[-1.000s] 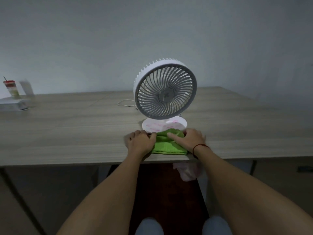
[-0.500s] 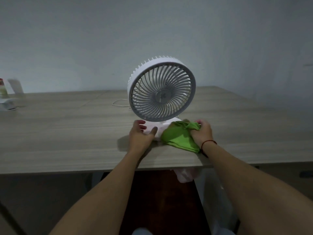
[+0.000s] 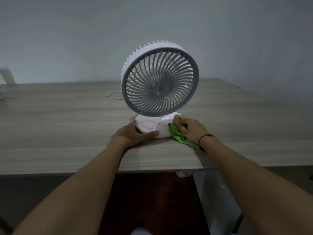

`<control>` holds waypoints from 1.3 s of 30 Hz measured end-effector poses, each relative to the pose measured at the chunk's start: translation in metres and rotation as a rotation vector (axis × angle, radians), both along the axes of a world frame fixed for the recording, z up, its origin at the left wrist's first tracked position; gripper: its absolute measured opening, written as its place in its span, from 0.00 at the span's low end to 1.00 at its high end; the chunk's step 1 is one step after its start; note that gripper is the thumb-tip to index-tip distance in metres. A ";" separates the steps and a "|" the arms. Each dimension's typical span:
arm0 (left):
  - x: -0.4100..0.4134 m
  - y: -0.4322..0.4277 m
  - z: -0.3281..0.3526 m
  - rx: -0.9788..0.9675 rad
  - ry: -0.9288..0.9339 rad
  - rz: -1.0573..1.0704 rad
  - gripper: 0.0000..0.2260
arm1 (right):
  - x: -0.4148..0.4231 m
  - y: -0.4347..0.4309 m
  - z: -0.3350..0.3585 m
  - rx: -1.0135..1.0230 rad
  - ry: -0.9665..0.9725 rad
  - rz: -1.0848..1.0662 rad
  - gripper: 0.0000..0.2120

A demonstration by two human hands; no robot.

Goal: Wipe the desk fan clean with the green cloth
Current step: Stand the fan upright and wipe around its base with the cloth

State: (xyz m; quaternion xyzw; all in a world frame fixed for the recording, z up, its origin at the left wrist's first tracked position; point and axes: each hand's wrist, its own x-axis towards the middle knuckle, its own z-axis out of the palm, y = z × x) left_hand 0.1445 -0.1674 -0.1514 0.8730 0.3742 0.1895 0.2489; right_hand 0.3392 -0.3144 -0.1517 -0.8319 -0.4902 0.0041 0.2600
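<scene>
- Since half a second earlier, the right hand had carried the green cloth from the front of the fan's base to its right side, while the left hand had slid round the base's left front edge.
- Right grip: fingers curled together and clamped on the bunched cloth, pressing it against the right edge of the base; a red cord circled the wrist.
- Left grip: closed round the base itself, thumb laid along the front rim, fingers wrapped behind the left side, where they were blurred.
- The cloth lay partly under the right hand, one tail trailing on the counter toward the near edge.
- The base was white with pink streaks across its top.
- The desk fan stood upright on the counter, near its front edge, grey grille facing the camera and tilted slightly back, white ribbed housing behind.
- A thin white cable looped on the counter behind and left of the fan.
- A pale object, blurred, stood at the far left edge of the counter.
</scene>
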 end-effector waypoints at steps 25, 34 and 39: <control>0.011 0.021 -0.009 0.111 0.242 0.084 0.62 | 0.001 0.030 0.001 -0.018 0.013 -0.159 0.23; 0.013 0.030 -0.009 0.137 0.227 0.053 0.61 | -0.014 0.048 0.007 -0.112 -0.079 -0.045 0.24; 0.012 0.029 -0.008 0.127 0.224 0.053 0.60 | -0.025 0.028 0.001 0.058 0.002 0.030 0.18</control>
